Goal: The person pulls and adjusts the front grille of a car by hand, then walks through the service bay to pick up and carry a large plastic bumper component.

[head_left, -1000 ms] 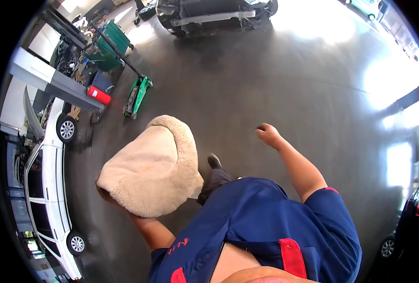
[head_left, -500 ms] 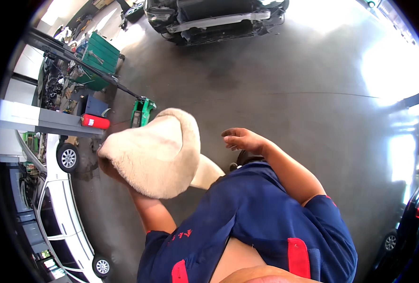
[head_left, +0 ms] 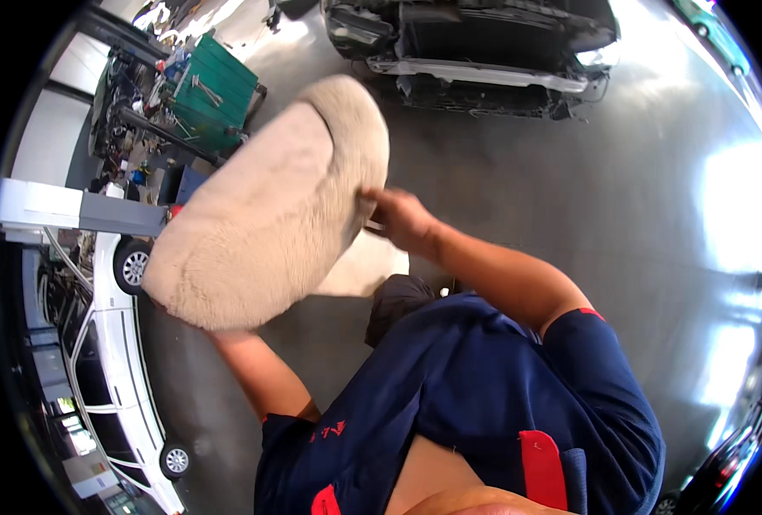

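Observation:
A large beige plush cover [head_left: 261, 206], with a fluffy rim and a smoother panel, is held up in front of me on the left. It looks like a car seat cover. Behind its lower left end my left hand is hidden; the left forearm [head_left: 261, 373] reaches up to it and bears it. My right hand [head_left: 400, 219] is at the cover's right edge, with bent fingers closed on the plush rim, slightly blurred. A paler flap [head_left: 359, 266] hangs below the cover, near my right wrist.
Ahead stands a car with its front stripped [head_left: 484, 73]. A green wheeled bin [head_left: 213, 90] and loose parts are at the far left. A white car [head_left: 119, 369] stands left, beside a grey and white post [head_left: 80, 208]. A dark car [head_left: 733, 463] is at the right edge.
The plush cover has risen and spread out, turning its fluffy rim toward me. My right hand has moved left and up, from apart to the cover's edge. The view has shifted.

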The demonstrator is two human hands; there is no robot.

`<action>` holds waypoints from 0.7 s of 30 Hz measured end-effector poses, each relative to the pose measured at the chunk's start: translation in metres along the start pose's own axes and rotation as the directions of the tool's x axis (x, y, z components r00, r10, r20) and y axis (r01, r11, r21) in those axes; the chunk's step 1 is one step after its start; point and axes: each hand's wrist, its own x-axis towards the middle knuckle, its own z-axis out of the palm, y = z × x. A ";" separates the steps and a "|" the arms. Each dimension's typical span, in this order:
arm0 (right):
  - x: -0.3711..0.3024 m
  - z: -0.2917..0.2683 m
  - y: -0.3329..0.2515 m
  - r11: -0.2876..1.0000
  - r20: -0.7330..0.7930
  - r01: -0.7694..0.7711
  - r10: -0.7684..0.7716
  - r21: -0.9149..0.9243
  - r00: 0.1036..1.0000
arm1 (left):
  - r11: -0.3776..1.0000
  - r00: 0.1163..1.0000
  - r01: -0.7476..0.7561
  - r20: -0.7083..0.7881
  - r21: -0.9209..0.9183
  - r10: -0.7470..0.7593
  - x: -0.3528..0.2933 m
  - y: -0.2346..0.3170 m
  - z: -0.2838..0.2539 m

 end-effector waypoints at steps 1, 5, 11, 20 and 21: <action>0.018 -0.009 -0.010 1.000 -0.006 0.018 -0.018 0.023 1.000 | 0.999 0.999 0.042 -0.002 0.001 -0.042 0.002 -0.002 0.007; 0.119 0.044 -0.127 0.948 0.235 0.303 -0.273 -0.100 0.933 | 0.972 0.987 -0.142 -0.044 0.189 0.153 0.082 -0.078 0.046; 0.256 0.129 -0.259 0.935 0.432 0.332 -0.250 -0.124 0.866 | 0.942 0.921 0.173 -0.292 -0.286 -0.258 0.231 -0.255 0.088; 0.437 0.233 -0.393 0.747 0.394 0.538 -0.393 -0.390 0.831 | 0.880 0.907 0.083 -0.329 -0.468 -0.261 0.391 -0.377 0.125; 0.456 0.239 -0.404 0.738 0.420 0.556 -0.397 -0.383 0.816 | 0.874 0.906 0.075 -0.334 -0.480 -0.261 0.404 -0.397 0.117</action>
